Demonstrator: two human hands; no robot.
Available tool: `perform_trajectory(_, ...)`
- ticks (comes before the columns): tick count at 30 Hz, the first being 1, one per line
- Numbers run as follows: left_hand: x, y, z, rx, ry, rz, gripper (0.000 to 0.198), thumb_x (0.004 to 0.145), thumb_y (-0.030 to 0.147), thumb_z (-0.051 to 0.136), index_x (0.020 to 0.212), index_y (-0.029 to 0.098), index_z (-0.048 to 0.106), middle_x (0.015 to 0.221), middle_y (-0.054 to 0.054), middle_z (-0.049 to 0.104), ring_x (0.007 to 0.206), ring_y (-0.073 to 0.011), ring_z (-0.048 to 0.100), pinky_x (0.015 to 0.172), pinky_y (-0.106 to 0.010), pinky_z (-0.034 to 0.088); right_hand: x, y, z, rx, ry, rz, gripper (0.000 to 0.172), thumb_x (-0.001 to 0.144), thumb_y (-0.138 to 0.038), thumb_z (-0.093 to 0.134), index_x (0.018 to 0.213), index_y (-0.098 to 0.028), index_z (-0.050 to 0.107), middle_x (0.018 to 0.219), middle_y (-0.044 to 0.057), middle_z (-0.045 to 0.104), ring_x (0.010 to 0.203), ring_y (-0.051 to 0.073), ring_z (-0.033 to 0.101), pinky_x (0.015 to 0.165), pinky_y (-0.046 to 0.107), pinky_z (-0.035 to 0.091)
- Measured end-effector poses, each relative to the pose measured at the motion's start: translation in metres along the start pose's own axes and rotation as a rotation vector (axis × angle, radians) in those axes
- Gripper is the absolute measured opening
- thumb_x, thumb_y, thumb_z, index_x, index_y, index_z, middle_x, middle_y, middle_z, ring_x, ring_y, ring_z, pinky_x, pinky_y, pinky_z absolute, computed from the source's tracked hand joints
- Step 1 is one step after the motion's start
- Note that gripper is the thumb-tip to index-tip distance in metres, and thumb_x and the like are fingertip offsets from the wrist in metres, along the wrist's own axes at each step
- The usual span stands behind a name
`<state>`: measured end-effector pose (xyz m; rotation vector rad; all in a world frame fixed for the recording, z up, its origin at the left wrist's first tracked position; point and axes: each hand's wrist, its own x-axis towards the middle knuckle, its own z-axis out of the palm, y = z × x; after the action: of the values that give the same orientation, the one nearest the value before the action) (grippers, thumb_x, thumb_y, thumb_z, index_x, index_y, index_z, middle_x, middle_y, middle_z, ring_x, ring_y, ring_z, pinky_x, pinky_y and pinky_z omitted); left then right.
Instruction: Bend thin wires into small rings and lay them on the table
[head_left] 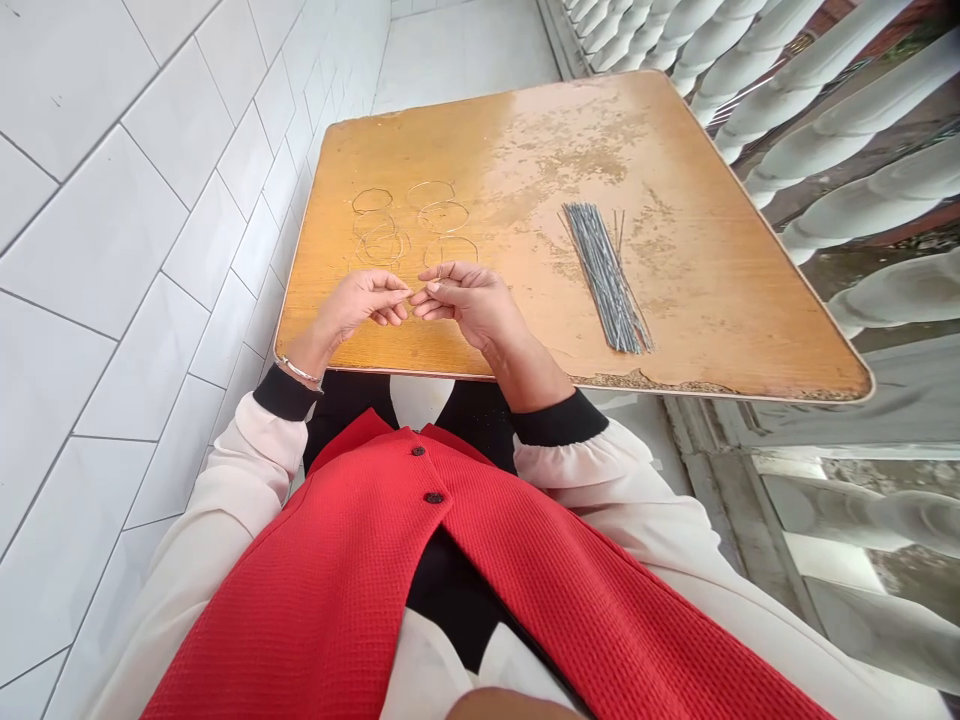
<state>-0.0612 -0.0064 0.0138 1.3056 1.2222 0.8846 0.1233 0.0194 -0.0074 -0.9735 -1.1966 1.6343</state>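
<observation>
My left hand [373, 300] is closed in a pinch, thumb against forefinger, over the near left part of the table. Close beside it, almost touching, my right hand [471, 298] pinches with thumb and forefinger while its other fingers curl loosely. A thin wire appears to run between the two fingertips, though it barely shows. Just beyond the hands lie several wire rings: a left group [381, 235] that partly overlaps and a right group [444, 215]. One ring [452, 238] is partly covered by my right hand. A bundle of straight grey wires [606, 280] lies to the right.
The worn wooden table [525, 180] has a chipped near edge [660, 382]. A white tiled wall [135, 230] stands close on the left. White balusters [847, 130] run along the right side. Pale floor [465, 50] shows beyond the far edge.
</observation>
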Motion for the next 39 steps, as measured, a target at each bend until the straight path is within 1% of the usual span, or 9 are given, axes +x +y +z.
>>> perform_trajectory(7, 0.008, -0.010, -0.025, 0.507, 0.325, 0.127, 0.016, 0.085, 0.015, 0.067, 0.069, 0.018, 0.066, 0.072, 0.000, 0.062, 0.065, -0.0101, 0.054, 0.067, -0.024, 0.045, 0.013, 0.009, -0.031, -0.499, 0.190, -0.139, 0.026, 0.078, 0.000, 0.057, 0.079, -0.019, 0.076, 0.066, -0.002, 0.072, 0.045, 0.006, 0.054, 0.050, 0.019, 0.046)
perform_trajectory(12, 0.005, -0.012, -0.032, 0.853, 0.466, 0.208, 0.015, 0.087, 0.016, 0.065, 0.073, 0.016, 0.069, 0.093, -0.008, 0.063, 0.084, -0.0184, 0.062, 0.085, -0.033, 0.049, 0.014, 0.009, -0.041, -0.653, 0.164, -0.124, 0.028, 0.081, -0.002, 0.055, 0.082, -0.020, 0.077, 0.064, -0.002, 0.071, 0.047, 0.008, 0.056, 0.057, 0.023, 0.051)
perform_trajectory(15, 0.001, -0.005, -0.021, 0.719, 0.398, 0.234, 0.009, 0.090, 0.014, 0.064, 0.086, 0.016, 0.072, 0.101, -0.007, 0.068, 0.083, -0.0155, 0.064, 0.086, -0.030, 0.049, 0.011, 0.009, -0.036, -0.651, 0.160, -0.064, 0.030, 0.084, 0.000, 0.053, 0.089, -0.018, 0.077, 0.063, -0.002, 0.070, 0.046, 0.009, 0.056, 0.059, 0.024, 0.050)
perform_trajectory(18, -0.001, 0.003, -0.007, 0.436, 0.305, 0.198, 0.018, 0.099, 0.023, 0.055, 0.097, 0.017, 0.071, 0.097, -0.005, 0.073, 0.069, -0.0094, 0.063, 0.074, -0.024, 0.048, 0.009, 0.010, -0.031, -0.694, 0.170, -0.053, 0.030, 0.085, -0.001, 0.052, 0.093, -0.016, 0.077, 0.062, -0.001, 0.068, 0.046, 0.009, 0.056, 0.061, 0.025, 0.052)
perform_trajectory(21, 0.000, 0.009, 0.005, 0.247, 0.256, 0.187, 0.029, 0.101, 0.038, 0.054, 0.091, 0.016, 0.069, 0.084, -0.004, 0.074, 0.068, -0.0083, 0.064, 0.069, -0.020, 0.046, 0.008, 0.010, -0.030, -0.832, 0.169, -0.131, 0.031, 0.087, -0.006, 0.051, 0.101, -0.015, 0.077, 0.066, 0.001, 0.071, 0.050, 0.012, 0.061, 0.070, 0.030, 0.056)
perform_trajectory(24, 0.000, 0.014, 0.014, 0.163, 0.176, 0.187, 0.026, 0.098, 0.038, 0.062, 0.087, 0.014, 0.069, 0.072, -0.002, 0.071, 0.070, -0.0074, 0.064, 0.070, -0.018, 0.046, 0.004, 0.009, -0.030, -0.999, 0.124, -0.236, 0.035, 0.090, -0.014, 0.049, 0.112, -0.014, 0.076, 0.078, 0.007, 0.077, 0.061, 0.018, 0.069, 0.079, 0.037, 0.058)
perform_trajectory(28, -0.006, 0.019, 0.020, -0.003, 0.034, 0.055, 0.036, 0.099, 0.046, 0.058, 0.087, 0.013, 0.068, 0.064, -0.001, 0.067, 0.059, -0.0064, 0.062, 0.063, -0.018, 0.046, -0.001, 0.004, -0.028, -1.134, 0.076, -0.336, 0.037, 0.096, -0.023, 0.044, 0.114, -0.016, 0.076, 0.088, 0.012, 0.078, 0.077, 0.025, 0.073, 0.084, 0.041, 0.055)
perform_trajectory(31, -0.010, 0.024, 0.021, -0.104, -0.023, -0.047, 0.049, 0.097, 0.058, 0.055, 0.085, 0.013, 0.067, 0.060, -0.001, 0.065, 0.051, -0.0062, 0.058, 0.055, -0.018, 0.045, -0.003, 0.003, -0.027, -1.239, 0.137, -0.369, 0.038, 0.099, -0.026, 0.042, 0.113, -0.016, 0.075, 0.090, 0.014, 0.078, 0.088, 0.030, 0.073, 0.085, 0.043, 0.053)
perform_trajectory(39, -0.004, 0.028, 0.022, -0.196, -0.089, -0.091, 0.036, 0.102, 0.034, 0.055, 0.080, 0.009, 0.068, 0.053, 0.000, 0.060, 0.038, -0.0001, 0.035, 0.040, -0.018, 0.019, -0.010, 0.004, -0.025, -1.240, 0.085, -0.502, 0.039, 0.102, -0.034, 0.040, 0.115, -0.019, 0.073, 0.096, 0.013, 0.077, 0.085, 0.027, 0.072, 0.077, 0.039, 0.050)
